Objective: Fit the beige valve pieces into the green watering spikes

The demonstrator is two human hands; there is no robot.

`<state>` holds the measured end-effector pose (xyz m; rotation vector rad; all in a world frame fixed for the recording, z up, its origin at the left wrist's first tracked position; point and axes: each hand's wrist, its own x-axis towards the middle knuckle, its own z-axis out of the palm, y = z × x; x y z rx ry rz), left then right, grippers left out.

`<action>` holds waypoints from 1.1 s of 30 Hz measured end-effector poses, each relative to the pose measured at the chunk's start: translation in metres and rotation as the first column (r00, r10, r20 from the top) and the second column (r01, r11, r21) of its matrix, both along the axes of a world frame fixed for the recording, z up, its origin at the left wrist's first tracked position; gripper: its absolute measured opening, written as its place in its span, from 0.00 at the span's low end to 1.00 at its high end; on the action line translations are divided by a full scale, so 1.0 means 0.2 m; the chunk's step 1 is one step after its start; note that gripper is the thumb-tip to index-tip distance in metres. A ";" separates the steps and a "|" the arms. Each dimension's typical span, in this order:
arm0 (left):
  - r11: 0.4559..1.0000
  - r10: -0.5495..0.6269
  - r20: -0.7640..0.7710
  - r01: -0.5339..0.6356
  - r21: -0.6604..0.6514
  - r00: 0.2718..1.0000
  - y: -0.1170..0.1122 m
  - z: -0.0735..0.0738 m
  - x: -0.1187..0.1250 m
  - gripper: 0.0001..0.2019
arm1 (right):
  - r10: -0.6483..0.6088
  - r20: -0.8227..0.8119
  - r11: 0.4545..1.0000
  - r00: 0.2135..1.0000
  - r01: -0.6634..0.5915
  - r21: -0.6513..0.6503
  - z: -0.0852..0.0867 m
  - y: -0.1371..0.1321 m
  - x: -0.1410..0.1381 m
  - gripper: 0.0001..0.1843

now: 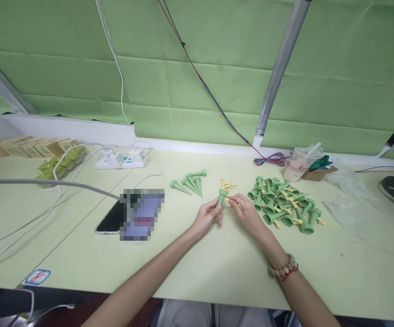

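Observation:
My left hand is closed around a green cone-shaped plastic spike, its wide end pointing up. My right hand pinches a small yellow piece against the side of that spike. Just beyond the hands lies a little heap of yellow pieces. A big pile of green spikes with yellow pieces fitted lies right of my right hand. A small group of bare green spikes lies to the left of the hands.
A phone lies on the pale table at the left, cabled. A power strip, small boxes, a plastic cup and a clear bag sit further out. Wires hang on the green wall.

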<state>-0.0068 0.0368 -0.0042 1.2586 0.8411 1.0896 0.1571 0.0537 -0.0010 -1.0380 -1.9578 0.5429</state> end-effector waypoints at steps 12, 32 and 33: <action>0.976 0.128 -0.191 -0.089 0.199 0.973 -0.02 -0.05 0.01 0.14 | -0.061 -0.212 0.967 0.975 0.005 -0.255 -0.02 -0.04 -0.09 0.25; 0.988 0.145 -0.213 -0.128 0.092 0.966 -0.02 -0.03 0.04 0.20 | -0.221 0.277 0.943 0.935 0.132 0.306 -0.03 -0.03 -0.02 0.15; 0.985 0.155 -0.230 -0.131 0.115 0.961 -0.02 -0.03 0.04 0.20 | -0.226 0.302 0.942 0.926 0.128 0.311 -0.02 -0.03 -0.02 0.15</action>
